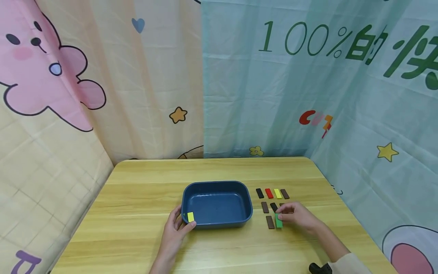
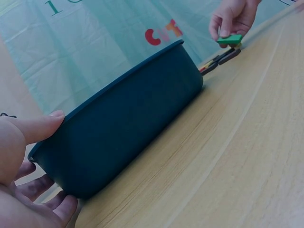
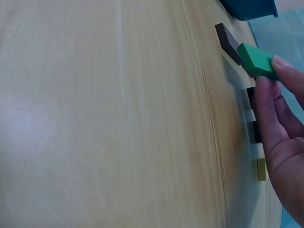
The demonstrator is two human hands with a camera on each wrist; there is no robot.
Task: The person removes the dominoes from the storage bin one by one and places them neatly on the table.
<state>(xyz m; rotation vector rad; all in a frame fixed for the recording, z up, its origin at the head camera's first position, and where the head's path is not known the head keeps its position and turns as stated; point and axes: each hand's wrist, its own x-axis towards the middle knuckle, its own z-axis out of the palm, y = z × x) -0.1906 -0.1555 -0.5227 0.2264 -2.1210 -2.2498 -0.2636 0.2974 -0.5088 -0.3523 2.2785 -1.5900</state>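
My left hand (image 1: pixel 173 234) grips the left front corner of a dark blue plastic bin (image 1: pixel 219 224), thumb on the rim and fingers around the outer wall. Inside that corner is a yellow block (image 1: pixel 190 217). To the right of the bin, my right hand (image 1: pixel 299 217) pinches a flat green block (image 3: pixel 259 61) between thumb and fingers. In the left wrist view, the green block (image 2: pixel 230 40) is held above the other blocks. A brown block (image 1: pixel 270 222) lies just left of it, and a black block (image 1: pixel 273 207) lies behind it. My right fingers partly hide another brown block.
Farther back on the wooden table (image 1: pixel 137 213) lie a black block (image 1: pixel 260 193), a red block (image 1: pixel 269 193), a yellow block (image 1: pixel 277 193) and a brown block (image 1: pixel 284 194). Another brown block (image 1: pixel 265 207) sits nearer the bin. Printed curtains (image 1: pixel 253 95) surround the table's back and sides.
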